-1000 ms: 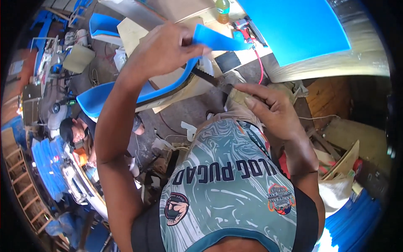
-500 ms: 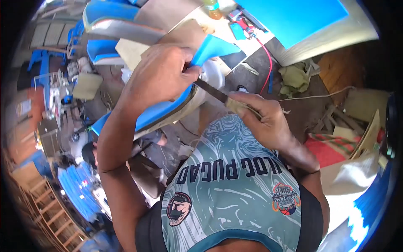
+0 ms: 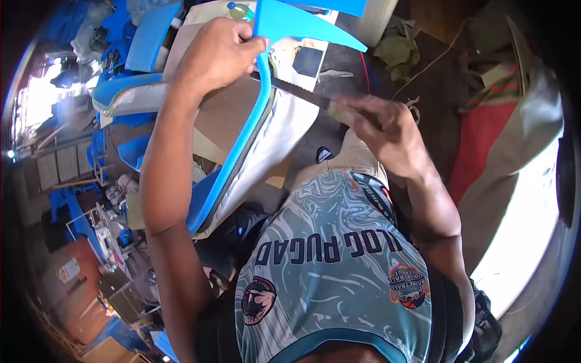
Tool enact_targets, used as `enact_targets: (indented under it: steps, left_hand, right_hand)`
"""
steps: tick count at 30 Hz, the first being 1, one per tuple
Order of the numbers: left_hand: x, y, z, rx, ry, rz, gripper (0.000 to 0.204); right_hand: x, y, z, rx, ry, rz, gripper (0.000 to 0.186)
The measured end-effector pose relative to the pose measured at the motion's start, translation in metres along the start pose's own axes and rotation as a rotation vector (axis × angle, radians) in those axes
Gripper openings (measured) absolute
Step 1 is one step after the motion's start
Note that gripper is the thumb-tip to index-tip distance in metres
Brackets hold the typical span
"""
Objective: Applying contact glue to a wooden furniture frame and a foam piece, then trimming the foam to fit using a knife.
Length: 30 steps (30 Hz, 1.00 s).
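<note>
My left hand (image 3: 221,57) is closed, its thumb and fingers pinching a strip of bright blue sheet material. A pointed blue flap (image 3: 302,25) of the sheet stands up to the right of those fingers. Below it, the blue edge runs down along a curved padded panel (image 3: 233,154) with a dark line and a white side. In my right hand (image 3: 387,130), somewhat blurred, is a knife (image 3: 298,92) with a narrow dark blade and a pale wrapped handle. Its blade points left and meets the blue edge just below my left hand; whether the tip is in the material is hidden.
Another blue-topped padded piece (image 3: 130,91) lies to the left. A bottle (image 3: 239,11) stands at the far side. Someone in dark clothing (image 3: 239,230) is partly hidden beyond my left arm. Red cloth (image 3: 484,136) and a large pale sheet (image 3: 514,206) lie at the right.
The view has shifted. My left hand and the blue flap are higher in the picture, and more of the panel's white side shows. The knife remains in my right hand near the blue edge.
</note>
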State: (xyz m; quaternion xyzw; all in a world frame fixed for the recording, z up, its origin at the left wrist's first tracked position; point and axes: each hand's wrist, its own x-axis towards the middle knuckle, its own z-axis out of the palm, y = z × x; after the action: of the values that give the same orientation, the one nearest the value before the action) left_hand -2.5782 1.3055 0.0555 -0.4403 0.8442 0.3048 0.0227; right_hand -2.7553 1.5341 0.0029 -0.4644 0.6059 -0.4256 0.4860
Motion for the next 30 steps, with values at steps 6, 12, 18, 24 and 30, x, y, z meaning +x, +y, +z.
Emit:
enact_targets:
  steps: [6,12,18,24,30]
  left_hand:
    - [0.019,-0.010,0.001,0.103,-0.011,0.014,0.031]
    - [0.015,-0.012,-0.009,0.082,-0.022,-0.023,0.033]
    - [-0.009,-0.007,-0.037,-0.054,0.098,-0.181,0.040]
    - [-0.039,-0.019,-0.021,0.071,-0.069,-0.124,0.046]
    - [-0.020,0.000,0.006,0.293,-0.079,0.048,0.033]
  right_hand:
    - [0.019,0.012,0.030,0.081,0.039,0.061,0.032]
    - [0.014,0.021,0.049,0.079,0.075,-0.054,0.028]
    - [-0.021,0.013,0.053,0.248,-0.052,0.010,0.031]
    - [-0.026,0.013,0.057,0.222,-0.001,-0.104,0.034]
    - [-0.038,0.020,0.061,0.124,0.116,-0.094,0.035]
